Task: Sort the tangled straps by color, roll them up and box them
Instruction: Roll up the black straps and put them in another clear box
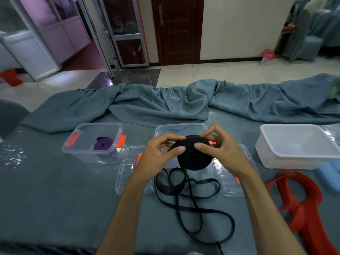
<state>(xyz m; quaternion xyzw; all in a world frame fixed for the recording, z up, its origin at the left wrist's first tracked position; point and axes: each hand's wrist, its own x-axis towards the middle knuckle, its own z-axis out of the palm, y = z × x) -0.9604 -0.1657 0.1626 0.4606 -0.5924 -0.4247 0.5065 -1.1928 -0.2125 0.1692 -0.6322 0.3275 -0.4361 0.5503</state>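
Both hands meet above the middle of the table, gripping a thick round roll of black woven strap (193,153) between them. The left hand (160,153) pinches the roll's left edge, thumb on the near face and fingers curled over the top; the right hand (219,150) clasps the right edge the same way, thumb pressed to the face. From the roll's underside the unrolled black strap tail (185,199) hangs down and lies in loose overlapping loops on the grey-blue tablecloth (55,199), running toward the near edge. Directly behind the hands sits a clear plastic box with orange latches (181,128), mostly hidden by them. Two clear plastic lids lie flat, one by the left wrist (128,172), one by the right wrist (228,181). Further left, a second clear latched box (95,144) holds a rolled purple strap (102,143). To the right stands a white plastic tub (298,146); near it, a loose red strap (298,199) lies in wide loops on the cloth. Bunched grey-blue fabric (184,102) lies along the far side.
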